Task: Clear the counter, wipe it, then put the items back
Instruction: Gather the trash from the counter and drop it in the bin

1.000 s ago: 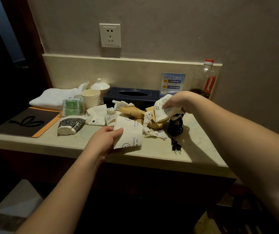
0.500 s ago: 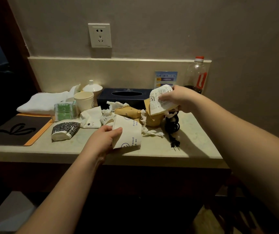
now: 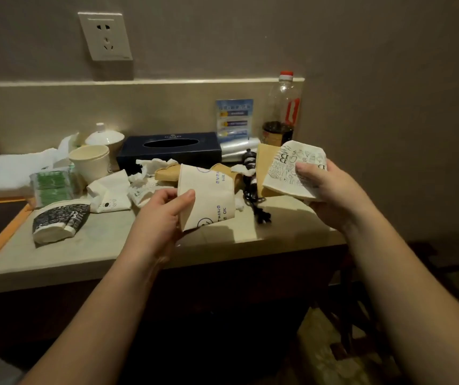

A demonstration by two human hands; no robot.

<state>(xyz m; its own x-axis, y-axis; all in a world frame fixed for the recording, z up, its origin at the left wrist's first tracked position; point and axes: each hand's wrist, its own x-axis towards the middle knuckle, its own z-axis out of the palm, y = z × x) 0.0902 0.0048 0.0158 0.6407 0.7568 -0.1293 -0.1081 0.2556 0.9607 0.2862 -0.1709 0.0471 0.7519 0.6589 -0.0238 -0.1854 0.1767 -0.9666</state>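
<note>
We see two bare forearms reaching in from the bottom edge, with no sleeves, watch, bracelets or gloves. The left hand and right hand wear no rings; short, unpainted thumbnails show.

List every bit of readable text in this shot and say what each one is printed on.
"EVE… WIL…" and "…THING …E OK": flattened white cup, in the left hand; partly hidden.
Large "B": doodle-print wrapper, in the right hand; the rest too small.
Blue card: blurred.
Tissue box logo, bottle label, green packet: unreadable.
</note>
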